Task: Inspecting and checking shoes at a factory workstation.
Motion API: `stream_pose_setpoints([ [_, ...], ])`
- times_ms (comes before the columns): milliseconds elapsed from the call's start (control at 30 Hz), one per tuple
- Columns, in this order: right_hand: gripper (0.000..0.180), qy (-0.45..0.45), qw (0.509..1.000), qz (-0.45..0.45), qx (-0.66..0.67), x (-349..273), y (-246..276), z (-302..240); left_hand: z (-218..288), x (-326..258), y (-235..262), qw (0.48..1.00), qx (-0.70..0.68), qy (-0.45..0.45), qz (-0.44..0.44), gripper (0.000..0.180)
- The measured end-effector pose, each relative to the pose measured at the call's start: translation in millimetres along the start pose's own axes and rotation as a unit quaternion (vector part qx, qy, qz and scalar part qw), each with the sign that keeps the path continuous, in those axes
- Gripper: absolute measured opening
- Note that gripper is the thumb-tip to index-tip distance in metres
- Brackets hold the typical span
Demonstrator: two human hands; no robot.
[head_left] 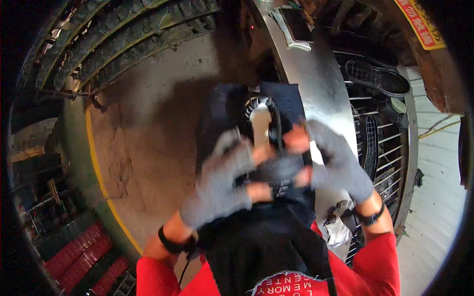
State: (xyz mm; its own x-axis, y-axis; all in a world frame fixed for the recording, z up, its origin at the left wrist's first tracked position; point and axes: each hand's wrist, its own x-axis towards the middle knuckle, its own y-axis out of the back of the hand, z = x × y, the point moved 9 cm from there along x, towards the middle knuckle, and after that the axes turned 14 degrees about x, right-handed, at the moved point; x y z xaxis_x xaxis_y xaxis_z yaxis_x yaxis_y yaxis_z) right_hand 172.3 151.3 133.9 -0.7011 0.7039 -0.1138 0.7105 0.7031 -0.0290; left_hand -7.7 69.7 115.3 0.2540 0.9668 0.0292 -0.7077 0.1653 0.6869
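A shoe upper (260, 126) lies over my lap with its underside up. It shows a tan sole board and dark, pleated edges at the toe. Across its near end is a black ribbed piece that looks like a rubber outsole (279, 170), blurred by motion. My left hand (224, 172), in a grey fingerless glove, grips this piece from the left, its fingers curled at the edge. From the right my right hand (340, 160), gloved alike, has its fingertips closed on the piece and the shoe's side. The shoe's near end is partly hidden.
On my right runs a metal bench (316, 74) with a dark flat pad (296, 24) at its far end. Beside it, a barred rack holds black outsoles (377, 77). Shelves of dark shoe-shaped pieces (128, 42) stand far left; red stacks (81, 251) sit near left.
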Motion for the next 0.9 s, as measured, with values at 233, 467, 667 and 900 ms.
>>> stream_pose_setpoints([
  [233,0.054,-0.025,0.986,0.001,0.163,-2,5,40,-8,18,-6,1.000,0.006,0.013,0.025,0.059],
  [467,0.041,-0.119,0.938,0.149,0.289,45,8,74,-52,60,-8,0.963,-0.155,0.179,0.127,0.064],
  [667,0.053,-0.098,0.977,0.122,0.142,65,24,80,-72,75,-16,0.969,-0.125,0.206,0.047,0.066],
  [900,0.086,-0.139,0.985,0.024,0.099,91,32,102,-87,90,-7,0.972,-0.121,0.197,0.034,0.073],
])
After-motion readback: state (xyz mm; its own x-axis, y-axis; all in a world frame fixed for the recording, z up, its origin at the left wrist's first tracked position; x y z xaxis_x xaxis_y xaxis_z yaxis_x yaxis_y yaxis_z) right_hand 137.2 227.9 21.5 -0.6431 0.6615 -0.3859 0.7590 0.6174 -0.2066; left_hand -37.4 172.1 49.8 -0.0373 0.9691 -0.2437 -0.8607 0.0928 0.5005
